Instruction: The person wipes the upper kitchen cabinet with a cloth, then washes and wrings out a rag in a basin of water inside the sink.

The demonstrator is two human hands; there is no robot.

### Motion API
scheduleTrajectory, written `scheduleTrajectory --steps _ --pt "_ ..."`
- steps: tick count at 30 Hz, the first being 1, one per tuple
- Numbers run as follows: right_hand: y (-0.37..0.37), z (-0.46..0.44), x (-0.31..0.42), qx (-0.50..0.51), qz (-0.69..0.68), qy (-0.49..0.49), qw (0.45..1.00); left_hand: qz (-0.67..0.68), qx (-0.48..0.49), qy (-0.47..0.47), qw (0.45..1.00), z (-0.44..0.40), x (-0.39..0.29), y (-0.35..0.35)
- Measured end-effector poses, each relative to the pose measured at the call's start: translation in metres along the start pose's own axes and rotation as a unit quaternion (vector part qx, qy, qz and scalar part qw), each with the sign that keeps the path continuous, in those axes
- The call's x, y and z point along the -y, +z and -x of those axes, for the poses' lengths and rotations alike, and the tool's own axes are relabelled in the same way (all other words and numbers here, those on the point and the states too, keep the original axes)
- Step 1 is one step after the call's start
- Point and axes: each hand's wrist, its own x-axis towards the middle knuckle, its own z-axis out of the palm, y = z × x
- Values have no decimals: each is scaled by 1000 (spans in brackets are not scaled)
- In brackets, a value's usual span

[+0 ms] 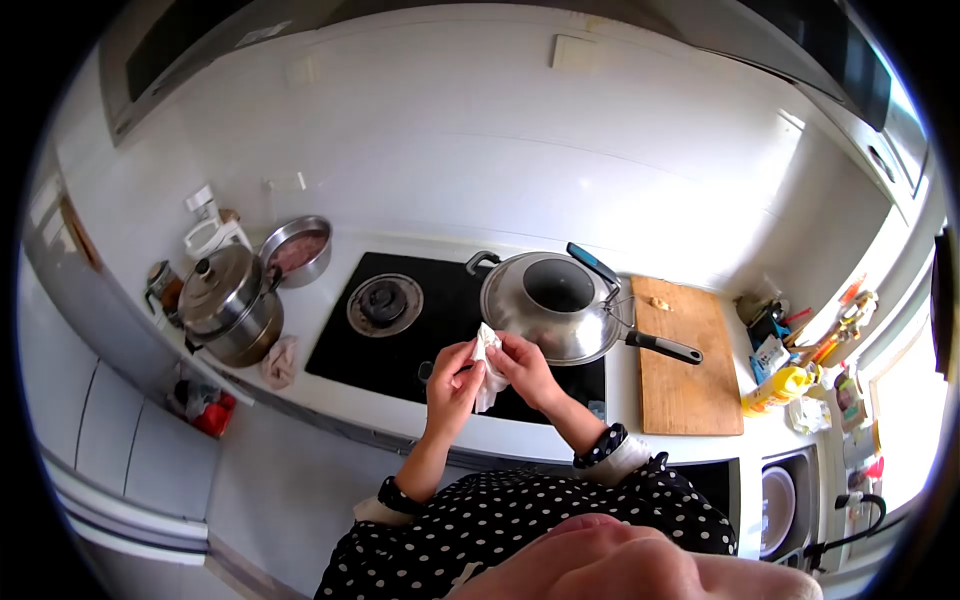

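A crumpled white cloth or tissue [486, 378] is held between both hands, in front of the black cooktop [440, 300]. My left hand [456, 385] pinches it from the left side, its fingers bent. On the right side, my right hand [524, 368] grips the same cloth with fingers and thumb. Just beyond the hands, a lidded steel wok [515, 320] sits on the right part of the cooktop, its black handle [664, 347] pointing right. The left burner [385, 304] has nothing on it.
A wooden cutting board [685, 380] lies right of the wok. Leftward stand a lidded steel pot [235, 325], a bowl of meat [300, 250] and a pinkish cloth [280, 362]. A yellow bottle [778, 390] and a sink [803, 480] are at the right.
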Motion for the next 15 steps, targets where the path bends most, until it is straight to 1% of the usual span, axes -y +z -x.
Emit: scheduleTrajectory --steps 1,2,3,5,6,7,9,11,12,13,15 --pt "-2 3 10 -7 -28 1 1000 10 7 -5 1000 -2 -4 4" --pt "-7 6 24 -7 -75 31 997 20 16 -11 1000 -2 -3 7" --pt "-1 -24 39 2 -123 36 992 20 41 21 999 -33 -3 -11" --pt "1 -22 54 -11 -81 80 993 31 75 36 996 -42 3 -15" --pt "2 -17 59 -27 -29 80 996 42 81 25 995 -39 -2 -20" --pt "0 -17 74 -67 5 51 996 57 86 22 994 -41 -9 -20" --pt "-9 -17 113 -124 29 -17 992 73 93 26 993 -46 -23 -31" --pt "-17 -22 148 -212 -35 -133 968 63 82 16 994 -51 -16 -48" --pt "-22 -18 166 -241 -21 -158 957 61 80 12 995 -52 -13 -57" --pt "-29 -16 181 -266 -5 -180 947 68 76 -19 995 -52 -12 -64" --pt "-52 -21 199 -337 19 -227 914 75 85 -29 993 -55 -10 -74"
